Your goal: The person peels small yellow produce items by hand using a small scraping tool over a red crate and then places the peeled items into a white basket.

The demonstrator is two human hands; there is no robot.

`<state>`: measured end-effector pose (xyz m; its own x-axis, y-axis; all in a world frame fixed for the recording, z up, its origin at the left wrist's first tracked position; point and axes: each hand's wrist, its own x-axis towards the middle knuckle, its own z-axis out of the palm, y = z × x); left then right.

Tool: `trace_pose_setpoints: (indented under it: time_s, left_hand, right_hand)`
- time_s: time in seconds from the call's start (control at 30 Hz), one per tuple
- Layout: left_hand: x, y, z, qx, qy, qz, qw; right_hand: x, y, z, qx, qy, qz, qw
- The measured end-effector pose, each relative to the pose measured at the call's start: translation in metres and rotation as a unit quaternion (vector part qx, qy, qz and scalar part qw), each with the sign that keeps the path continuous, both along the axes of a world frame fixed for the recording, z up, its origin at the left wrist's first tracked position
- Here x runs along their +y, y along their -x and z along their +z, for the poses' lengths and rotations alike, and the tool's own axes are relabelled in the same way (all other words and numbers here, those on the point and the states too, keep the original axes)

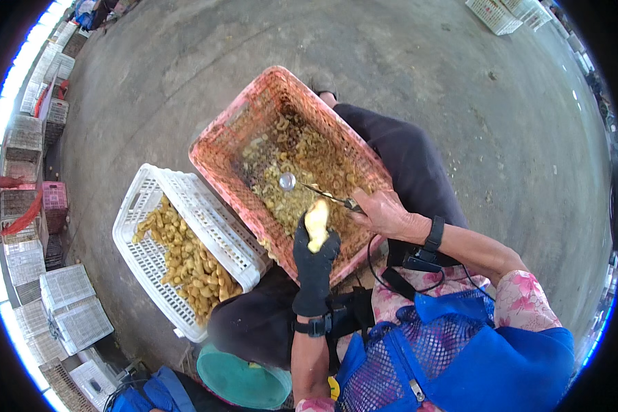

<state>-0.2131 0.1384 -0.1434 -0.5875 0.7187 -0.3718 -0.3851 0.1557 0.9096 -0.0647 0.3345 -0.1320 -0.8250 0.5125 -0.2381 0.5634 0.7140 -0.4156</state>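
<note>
My left hand, in a dark glove, is closed round a pale, mostly peeled piece of ginger that sticks up out of the fingers. My bare right hand grips the dark handle of a spoon. The spoon's round, shiny bowl points left, beyond the ginger and apart from it. Both hands are over the near right part of a pink plastic crate, whose bottom is covered with peelings and scraps. Left of it, a white basket holds unpeeled ginger.
A second white basket leans tilted between the ginger and the pink crate. A green basin stands near my left leg. Stacked crates line the left side. More white crates stand at the far right on the concrete floor.
</note>
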Motion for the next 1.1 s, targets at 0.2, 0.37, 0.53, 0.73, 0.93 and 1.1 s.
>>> trace_pose_setpoints:
  time_s: [0.2,0.37,0.53,0.73,0.93,1.1]
  left_hand:
    - [0.003,0.002,0.028,-0.013,-0.010,0.016,1.000]
    - [0.004,-0.006,0.019,-0.055,-0.044,0.037,0.997]
    - [0.003,-0.009,0.014,-0.073,-0.062,0.043,0.994]
    - [-0.001,-0.012,0.020,-0.113,-0.078,0.048,0.989]
    - [0.002,0.005,0.022,0.077,-0.069,0.052,0.993]
    - [-0.012,0.011,0.001,0.235,0.008,0.035,0.971]
  right_hand:
    - [-0.013,-0.009,0.043,0.117,0.048,-0.001,0.992]
    - [-0.024,-0.020,0.053,0.133,0.029,0.023,0.990]
    - [-0.030,-0.026,0.047,0.163,-0.008,0.052,0.985]
    - [-0.009,-0.007,-0.002,0.003,-0.043,-0.008,0.999]
    - [-0.011,-0.007,0.023,0.126,0.034,-0.046,0.990]
    - [-0.025,-0.008,0.060,0.166,0.046,0.034,0.984]
